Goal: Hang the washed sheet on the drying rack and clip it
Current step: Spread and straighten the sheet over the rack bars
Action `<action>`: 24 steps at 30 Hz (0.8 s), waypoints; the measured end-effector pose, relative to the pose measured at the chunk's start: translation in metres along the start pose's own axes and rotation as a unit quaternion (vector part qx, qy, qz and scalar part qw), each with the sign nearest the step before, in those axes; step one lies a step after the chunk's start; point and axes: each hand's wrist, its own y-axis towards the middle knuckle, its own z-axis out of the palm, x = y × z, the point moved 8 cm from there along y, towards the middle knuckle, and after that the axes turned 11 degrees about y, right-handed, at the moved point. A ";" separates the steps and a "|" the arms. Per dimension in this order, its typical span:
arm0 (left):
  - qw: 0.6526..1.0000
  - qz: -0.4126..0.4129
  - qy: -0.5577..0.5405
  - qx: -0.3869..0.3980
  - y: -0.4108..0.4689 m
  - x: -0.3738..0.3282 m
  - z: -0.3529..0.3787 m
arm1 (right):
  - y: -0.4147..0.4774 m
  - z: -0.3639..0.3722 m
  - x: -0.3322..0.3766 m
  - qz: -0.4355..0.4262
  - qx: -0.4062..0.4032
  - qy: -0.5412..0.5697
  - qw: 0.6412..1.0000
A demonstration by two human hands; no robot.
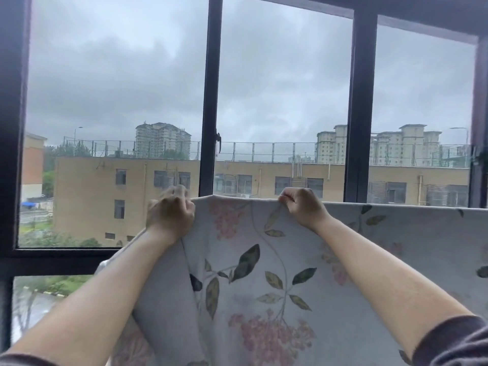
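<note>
Both arms were raised; the left hand clenched the floral sheet at its top edge, the right hand pinched that edge nearby, probably to pull it taut; it hung draped before the window frame, any rail hidden underneath; no clip showed.

Sheet blocks space ahead below top edge; window frame close behind; open above.
</note>
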 end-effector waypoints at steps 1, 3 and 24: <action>0.999 0.043 -0.027 0.000 -0.001 -0.015 0.001 | -0.001 -0.003 0.000 0.008 -0.018 -0.024 1.000; 0.995 0.081 -0.062 -0.019 -0.005 -0.034 -0.001 | -0.004 -0.007 -0.002 0.021 -0.035 -0.084 0.996; 0.984 0.121 0.105 -0.073 -0.093 -0.063 0.079 | -0.079 0.044 -0.034 -0.030 -0.076 -0.212 0.974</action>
